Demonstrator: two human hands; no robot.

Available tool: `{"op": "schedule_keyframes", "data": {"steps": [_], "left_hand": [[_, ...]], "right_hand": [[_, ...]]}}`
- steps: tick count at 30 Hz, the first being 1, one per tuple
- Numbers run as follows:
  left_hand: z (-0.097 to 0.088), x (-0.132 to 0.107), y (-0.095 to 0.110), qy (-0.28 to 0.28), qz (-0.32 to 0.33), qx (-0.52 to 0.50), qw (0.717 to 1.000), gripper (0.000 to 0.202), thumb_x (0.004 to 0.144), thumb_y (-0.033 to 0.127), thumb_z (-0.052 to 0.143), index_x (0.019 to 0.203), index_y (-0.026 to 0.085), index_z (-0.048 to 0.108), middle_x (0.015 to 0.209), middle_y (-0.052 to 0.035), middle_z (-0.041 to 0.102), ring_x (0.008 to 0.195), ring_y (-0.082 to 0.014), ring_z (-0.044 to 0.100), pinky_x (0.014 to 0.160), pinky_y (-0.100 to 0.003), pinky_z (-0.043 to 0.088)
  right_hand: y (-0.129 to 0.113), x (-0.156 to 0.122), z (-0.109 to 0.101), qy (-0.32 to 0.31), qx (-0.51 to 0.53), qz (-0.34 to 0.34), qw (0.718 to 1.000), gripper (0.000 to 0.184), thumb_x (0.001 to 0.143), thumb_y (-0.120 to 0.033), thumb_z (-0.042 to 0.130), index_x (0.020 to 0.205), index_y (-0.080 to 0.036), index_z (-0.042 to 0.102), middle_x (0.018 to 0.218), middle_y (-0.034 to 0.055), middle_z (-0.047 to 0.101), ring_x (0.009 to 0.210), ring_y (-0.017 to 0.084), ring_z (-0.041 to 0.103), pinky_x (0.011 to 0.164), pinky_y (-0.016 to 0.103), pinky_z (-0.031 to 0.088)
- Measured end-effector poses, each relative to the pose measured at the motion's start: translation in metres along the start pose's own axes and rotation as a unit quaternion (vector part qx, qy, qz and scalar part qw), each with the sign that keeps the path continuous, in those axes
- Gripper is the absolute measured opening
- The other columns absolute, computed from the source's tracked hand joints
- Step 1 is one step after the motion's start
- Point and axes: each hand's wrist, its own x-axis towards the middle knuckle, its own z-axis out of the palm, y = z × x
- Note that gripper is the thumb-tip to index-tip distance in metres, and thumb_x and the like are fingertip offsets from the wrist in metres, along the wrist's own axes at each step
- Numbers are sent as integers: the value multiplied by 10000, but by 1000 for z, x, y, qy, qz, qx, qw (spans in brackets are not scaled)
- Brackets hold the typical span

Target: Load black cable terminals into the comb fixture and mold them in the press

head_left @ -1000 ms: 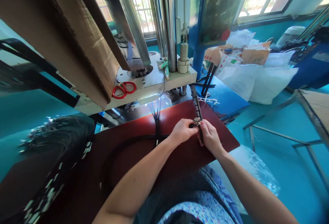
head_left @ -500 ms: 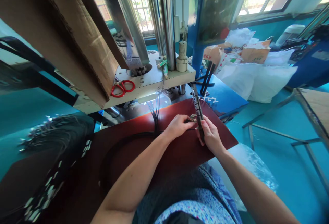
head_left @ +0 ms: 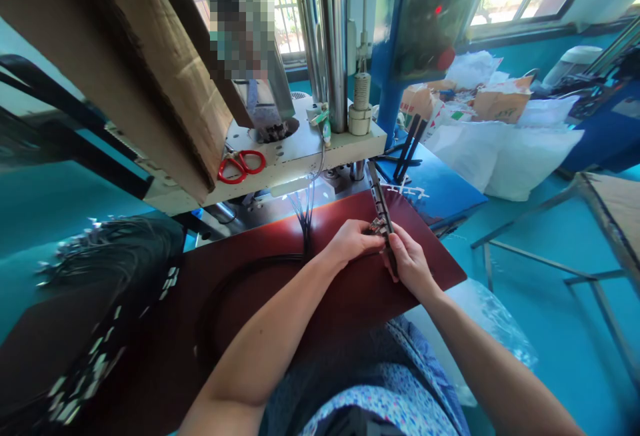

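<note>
My right hand [head_left: 409, 259] is closed around the lower end of a long dark slotted metal bar [head_left: 381, 201], which tilts up and away from me. Against the near part of that bar, my left hand [head_left: 354, 243] pinches a cluster of small metallic connector ends [head_left: 376, 226]. Their exact shape is too small to make out. A thin dark cable runs beneath the left hand. Across the red-brown tabletop [head_left: 345, 289] lies a curved bundle of black cables [head_left: 250, 264], its thin ends fanned out toward the machine.
Ahead stands a press machine with a pale plate [head_left: 300, 156]; red-handled scissors [head_left: 243, 166] and a cardboard box [head_left: 165, 56] rest on it. More black cables [head_left: 125, 249] are heaped at left. A blue surface [head_left: 440, 186] with black strips adjoins at right, with white sacks [head_left: 500, 156] beyond.
My left hand has shifted slightly right, bringing the connector ends up against the bar. The right hand keeps its grip. The whole view has moved a little.
</note>
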Motion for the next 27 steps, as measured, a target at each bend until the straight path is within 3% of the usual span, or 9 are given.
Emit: {"op": "schedule_keyframes", "data": {"steps": [6,11,17,19,22,27], "left_hand": [[0,-2,-5,41,82,76,993,178,624,287,617,638,109,612,573,37,530,571,-100,469,565,-211,347],[3,-4,-6,69,110,97,987,164,652,271,587,603,114,569,562,43,488,562,-88,431,542,-205,315],[1,-5,2,14,59,17,998,227,657,335,614,717,118,586,553,44,491,488,-68,396,486,-202,294],[-4,-4,4,31,61,3,998,248,670,354,609,759,123,588,553,48,479,482,-65,387,481,-201,288],[-9,-2,6,75,83,53,992,223,688,350,590,715,129,581,539,52,458,501,-70,388,508,-207,295],[-9,-1,4,59,96,149,982,197,677,297,572,677,109,632,622,19,561,615,-113,487,620,-231,355]], "right_hand": [[4,1,1,-6,-59,-19,998,490,910,-477,399,1286,-164,439,481,-67,462,289,79,392,259,164,297],[0,2,4,8,-113,-22,993,482,914,-470,386,1277,-162,460,498,-55,478,297,88,410,267,180,311],[-2,1,2,9,-6,9,1000,494,890,-475,435,1273,-165,460,467,-66,461,277,83,375,240,167,287],[-1,1,0,13,20,14,1000,506,885,-480,449,1280,-164,447,469,-65,468,282,83,374,238,162,286],[-1,0,-1,16,32,15,999,529,879,-487,461,1296,-163,429,471,-60,474,290,82,374,239,160,288],[0,-1,-1,1,33,20,999,599,872,-494,477,1374,-197,343,478,-66,471,291,78,373,243,159,303]]}}
